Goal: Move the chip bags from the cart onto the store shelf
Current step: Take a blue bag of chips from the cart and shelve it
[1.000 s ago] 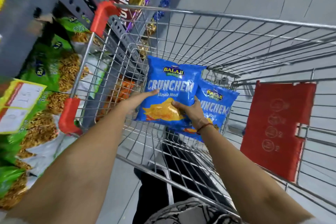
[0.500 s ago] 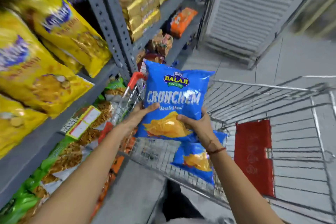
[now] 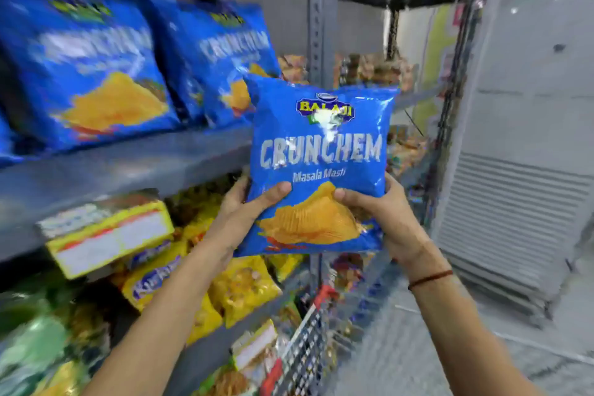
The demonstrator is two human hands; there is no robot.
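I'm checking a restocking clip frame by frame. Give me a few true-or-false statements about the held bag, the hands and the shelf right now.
1. Both hands grip the held bag at its lower part. True: left hand, right hand.
2. The held bag is yellow. False: it is blue.
3. Matching blue bags already stand on the shelf. True.
4. The held bag rests on the shelf. False: it is held in front of the shelf.
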